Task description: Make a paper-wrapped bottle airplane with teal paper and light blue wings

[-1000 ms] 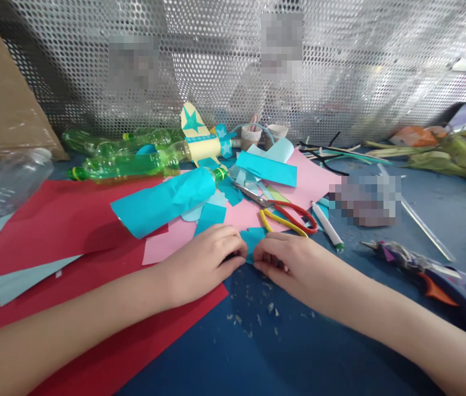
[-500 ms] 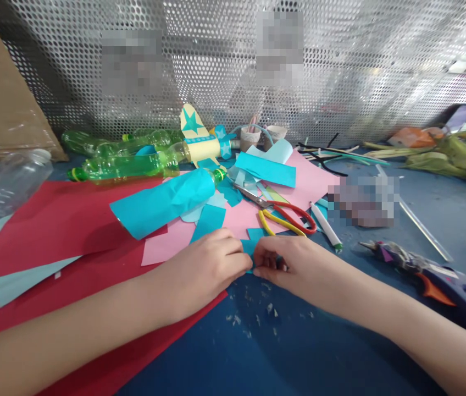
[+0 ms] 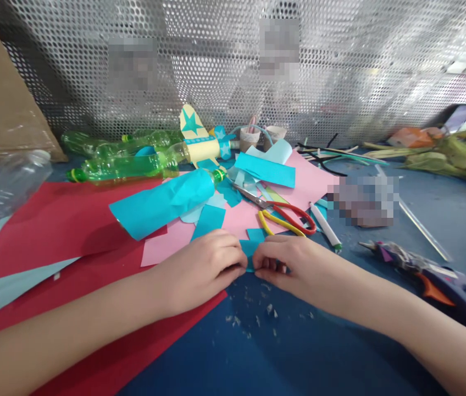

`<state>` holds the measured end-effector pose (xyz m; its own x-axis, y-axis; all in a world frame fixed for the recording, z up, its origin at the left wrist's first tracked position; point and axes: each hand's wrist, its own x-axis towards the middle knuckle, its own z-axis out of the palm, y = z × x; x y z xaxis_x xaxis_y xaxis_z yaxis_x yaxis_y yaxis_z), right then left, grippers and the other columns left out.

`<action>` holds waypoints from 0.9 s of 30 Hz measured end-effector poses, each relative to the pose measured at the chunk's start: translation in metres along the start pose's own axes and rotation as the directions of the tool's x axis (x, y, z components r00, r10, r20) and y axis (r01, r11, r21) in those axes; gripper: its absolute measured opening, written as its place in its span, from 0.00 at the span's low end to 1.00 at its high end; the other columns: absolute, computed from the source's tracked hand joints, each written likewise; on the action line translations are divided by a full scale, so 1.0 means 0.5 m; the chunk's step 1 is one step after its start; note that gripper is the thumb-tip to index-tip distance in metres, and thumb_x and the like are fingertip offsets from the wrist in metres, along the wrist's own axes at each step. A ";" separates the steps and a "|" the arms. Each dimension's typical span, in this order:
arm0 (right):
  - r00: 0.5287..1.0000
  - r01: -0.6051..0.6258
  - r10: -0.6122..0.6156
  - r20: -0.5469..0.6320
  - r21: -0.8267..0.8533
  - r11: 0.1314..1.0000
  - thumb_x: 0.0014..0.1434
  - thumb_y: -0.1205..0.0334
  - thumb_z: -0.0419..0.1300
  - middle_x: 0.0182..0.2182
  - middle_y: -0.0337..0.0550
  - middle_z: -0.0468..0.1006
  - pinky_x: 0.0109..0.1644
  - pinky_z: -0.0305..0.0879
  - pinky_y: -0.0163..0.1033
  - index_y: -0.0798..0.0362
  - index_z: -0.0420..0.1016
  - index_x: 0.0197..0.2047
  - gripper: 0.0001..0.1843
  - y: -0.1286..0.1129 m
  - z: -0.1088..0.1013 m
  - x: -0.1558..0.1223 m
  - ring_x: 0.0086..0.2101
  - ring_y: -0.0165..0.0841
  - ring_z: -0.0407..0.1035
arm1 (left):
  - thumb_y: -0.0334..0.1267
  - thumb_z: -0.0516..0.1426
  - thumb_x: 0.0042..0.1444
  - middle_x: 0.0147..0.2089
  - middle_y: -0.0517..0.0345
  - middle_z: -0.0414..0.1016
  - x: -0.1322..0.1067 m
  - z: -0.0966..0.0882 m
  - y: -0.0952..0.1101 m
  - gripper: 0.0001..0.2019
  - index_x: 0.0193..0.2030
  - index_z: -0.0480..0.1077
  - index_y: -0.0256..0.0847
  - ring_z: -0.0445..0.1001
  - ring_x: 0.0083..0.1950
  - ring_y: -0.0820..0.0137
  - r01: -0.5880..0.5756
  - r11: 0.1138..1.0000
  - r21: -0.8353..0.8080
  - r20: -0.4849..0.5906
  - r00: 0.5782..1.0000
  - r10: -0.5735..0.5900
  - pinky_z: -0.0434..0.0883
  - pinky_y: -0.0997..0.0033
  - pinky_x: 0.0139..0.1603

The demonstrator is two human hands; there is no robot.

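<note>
My left hand (image 3: 202, 269) and my right hand (image 3: 286, 264) meet fingertip to fingertip over a small piece of turquoise paper (image 3: 251, 244) lying on the blue table (image 3: 299, 352). Both hands pinch its near edge, and most of the piece is hidden under the fingers. Just behind lie scissors (image 3: 282, 214) with red and yellow handles on a pink sheet (image 3: 299, 184). A green bottle wrapped in turquoise paper (image 3: 162, 201) lies to the left of the scissors.
Red paper sheets (image 3: 60, 225) cover the left side. Green bottles (image 3: 121, 162), a paper aeroplane model (image 3: 200, 143) and small cups (image 3: 261, 135) stand at the back by a perforated metal screen. A white pen (image 3: 326, 225) and a glue gun (image 3: 426, 269) lie to the right. Paper scraps (image 3: 258, 313) dot the table.
Both hands have stayed on the small turquoise piece, shifting slightly toward me, with the fingertips pressing closer together. Nothing else has moved.
</note>
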<state>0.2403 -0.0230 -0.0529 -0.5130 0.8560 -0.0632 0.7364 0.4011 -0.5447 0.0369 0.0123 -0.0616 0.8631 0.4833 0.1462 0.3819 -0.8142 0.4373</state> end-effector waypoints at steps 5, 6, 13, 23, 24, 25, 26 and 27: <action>1.000 -0.015 0.015 -0.024 0.003 1.000 0.56 0.73 0.59 0.29 0.39 0.76 0.34 0.64 0.34 0.53 0.78 0.33 0.08 0.002 0.002 0.005 0.28 0.29 0.69 | 0.31 0.54 0.61 0.35 0.56 0.74 0.001 -0.007 -0.002 0.05 0.37 0.72 0.39 0.72 0.40 0.66 -0.005 1.000 0.002 0.004 1.000 0.005 0.68 0.67 0.41; 0.999 -0.039 0.039 -0.020 0.004 0.999 0.55 0.73 0.60 0.28 0.39 0.77 0.34 0.64 0.34 0.52 0.78 0.32 0.08 0.001 0.001 0.006 0.28 0.29 0.69 | 0.30 0.55 0.59 0.35 0.56 0.74 0.002 -0.010 -0.002 0.04 0.38 0.71 0.39 0.72 0.39 0.66 0.016 1.000 -0.009 0.012 1.000 -0.016 0.68 0.68 0.39; 0.986 -0.166 0.165 0.016 0.010 0.986 0.53 0.74 0.61 0.27 0.38 0.79 0.31 0.62 0.33 0.52 0.79 0.31 0.08 -0.006 -0.004 0.010 0.27 0.30 0.70 | 0.25 0.58 0.51 0.36 0.61 0.76 0.006 -0.050 0.001 0.11 0.41 0.70 0.40 0.74 0.35 0.72 0.225 0.959 -0.170 0.170 0.966 -0.196 0.69 0.76 0.34; 0.988 -0.155 0.152 0.033 0.094 0.983 0.56 0.71 0.59 0.29 0.38 0.80 0.33 0.64 0.34 0.52 0.78 0.32 0.08 0.000 -0.006 0.005 0.29 0.31 0.72 | 0.25 0.57 0.55 0.30 0.61 0.73 0.006 -0.006 -0.005 0.06 0.36 0.71 0.39 0.70 0.34 0.70 0.082 0.995 -0.062 -0.009 0.997 -0.083 0.65 0.73 0.35; 0.987 -0.158 0.155 0.039 0.108 0.982 0.56 0.71 0.58 0.29 0.38 0.80 0.33 0.64 0.34 0.51 0.78 0.33 0.08 0.001 -0.008 0.004 0.30 0.31 0.72 | 0.25 0.56 0.56 0.31 0.61 0.73 0.005 -0.002 -0.006 0.06 0.36 0.71 0.39 0.70 0.35 0.70 0.060 0.996 -0.061 -0.018 0.998 -0.061 0.65 0.72 0.36; 0.987 -0.159 0.154 0.047 0.119 0.980 0.56 0.71 0.58 0.30 0.37 0.80 0.34 0.64 0.34 0.51 0.78 0.34 0.09 0.003 -0.011 0.003 0.30 0.31 0.73 | 0.25 0.55 0.58 0.33 0.60 0.73 0.003 0.000 -0.007 0.07 0.36 0.71 0.39 0.71 0.36 0.70 0.042 0.997 -0.061 -0.018 0.999 -0.043 0.65 0.72 0.38; 0.987 -0.157 0.151 0.056 0.129 0.979 0.56 0.72 0.58 0.30 0.37 0.80 0.34 0.64 0.34 0.50 0.78 0.34 0.09 0.005 -0.013 0.003 0.30 0.31 0.73 | 0.26 0.54 0.59 0.34 0.59 0.74 0.002 0.001 -0.008 0.07 0.36 0.71 0.39 0.71 0.37 0.69 0.027 0.998 -0.061 -0.015 1.000 -0.028 0.66 0.71 0.39; 0.987 -0.153 0.146 0.062 0.137 0.979 0.56 0.72 0.57 0.30 0.36 0.80 0.34 0.64 0.34 0.50 0.78 0.34 0.10 0.007 -0.016 0.003 0.30 0.30 0.72 | 0.26 0.53 0.60 0.35 0.58 0.74 0.002 0.001 -0.009 0.08 0.36 0.71 0.40 0.71 0.38 0.69 0.016 0.998 -0.059 -0.011 1.000 -0.017 0.66 0.71 0.40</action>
<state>0.2457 -0.0178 -0.0481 -0.4269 0.8833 -0.1939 0.7385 0.2168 -0.6384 0.0361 0.0161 -0.0637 0.8528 0.5007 0.1487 0.3756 -0.7857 0.4916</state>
